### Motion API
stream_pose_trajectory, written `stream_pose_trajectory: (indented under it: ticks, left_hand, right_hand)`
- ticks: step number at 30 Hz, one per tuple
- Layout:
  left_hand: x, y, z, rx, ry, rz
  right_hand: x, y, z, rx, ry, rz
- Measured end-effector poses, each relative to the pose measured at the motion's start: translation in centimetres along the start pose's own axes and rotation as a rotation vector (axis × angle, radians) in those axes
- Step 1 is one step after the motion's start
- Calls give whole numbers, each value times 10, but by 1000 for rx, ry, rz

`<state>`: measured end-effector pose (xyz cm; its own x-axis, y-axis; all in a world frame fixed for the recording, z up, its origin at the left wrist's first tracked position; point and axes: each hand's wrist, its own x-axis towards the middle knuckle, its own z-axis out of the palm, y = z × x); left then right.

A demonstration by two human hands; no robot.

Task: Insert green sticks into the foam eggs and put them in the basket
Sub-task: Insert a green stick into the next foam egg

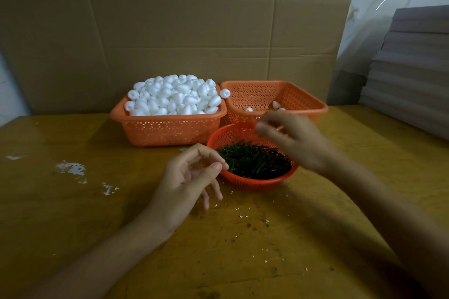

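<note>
Head view: the left hand [188,184] hovers over the table [73,213], just beside the rim of the round red basket [245,183] of green sticks [252,161]. Its fingers are loosely curled and hold nothing. The right hand [291,139] is blurred above that basket's far edge and the front rim of the right orange basket [301,97]; I cannot tell whether it grips anything. Foam eggs [175,97] heap above the rim of the left orange basket [167,131], and a few lie in the right one. The tabletop stretches wide to the left. A cardboard wall [194,31] stands close behind the baskets.
</note>
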<state>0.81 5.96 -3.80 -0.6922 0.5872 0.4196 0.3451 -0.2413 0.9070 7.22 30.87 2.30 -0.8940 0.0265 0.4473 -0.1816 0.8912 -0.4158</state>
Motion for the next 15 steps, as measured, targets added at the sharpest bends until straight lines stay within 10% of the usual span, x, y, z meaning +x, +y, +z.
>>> stream_pose_trajectory:
  ticks: [4, 15]
  left_hand:
    - [0, -1, 0, 18, 0, -3]
    - [0, -3, 1, 43, -19, 8]
  right_hand:
    - [-7, -15, 25, -247, -445, -4]
    - [-7, -15, 24, -208, -477, 63]
